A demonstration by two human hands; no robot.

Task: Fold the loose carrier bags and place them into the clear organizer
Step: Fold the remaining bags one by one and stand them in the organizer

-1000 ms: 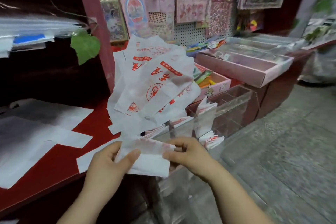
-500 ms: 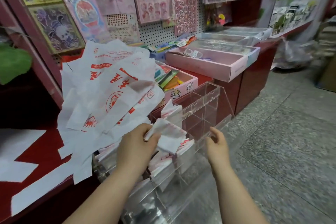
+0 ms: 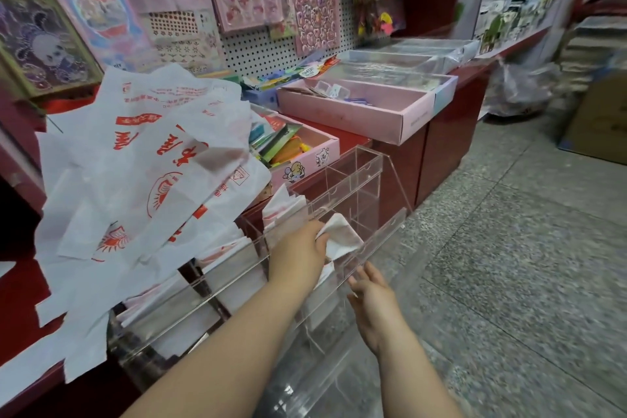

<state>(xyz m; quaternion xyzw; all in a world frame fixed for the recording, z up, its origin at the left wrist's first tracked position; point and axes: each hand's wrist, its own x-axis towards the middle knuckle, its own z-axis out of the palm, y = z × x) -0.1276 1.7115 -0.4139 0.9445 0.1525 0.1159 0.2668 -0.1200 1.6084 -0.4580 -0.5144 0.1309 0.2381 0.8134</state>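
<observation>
**Folded bag held over a compartment of the clear organizer**

In the centre of the frame, the left hand [image 3: 298, 254] pinches a small folded white plastic carrier bag [image 3: 342, 237] between thumb and curled fingers. The bag sits just over the open top of the clear acrylic organizer with divided compartments [image 3: 369, 159], near its front panel. Whether it already rests inside a compartment I cannot tell.

Just below and to the right, the right hand [image 3: 373, 295] has loosely straightened fingers. Its fingertips are at the organizer's transparent front edge and it holds nothing.

Behind the left hand, a few folded white bags [image 3: 281, 210] stand upright in a compartment. More lie flat in the sections toward the lower left.

The left half of the frame is filled by a heap of loose white carrier bags with red print [image 3: 152, 180], spread over the red counter [image 3: 20, 288].

Right of the heap, a small pink cardboard box of coloured stationery [image 3: 305, 163] sits beside the organizer. A larger flat pink box [image 3: 373, 119] lies beyond it.

A white pegboard hung with sticker sheets [image 3: 264, 51] spans the top, and grey speckled floor [image 3: 526, 265] fills the right.
</observation>
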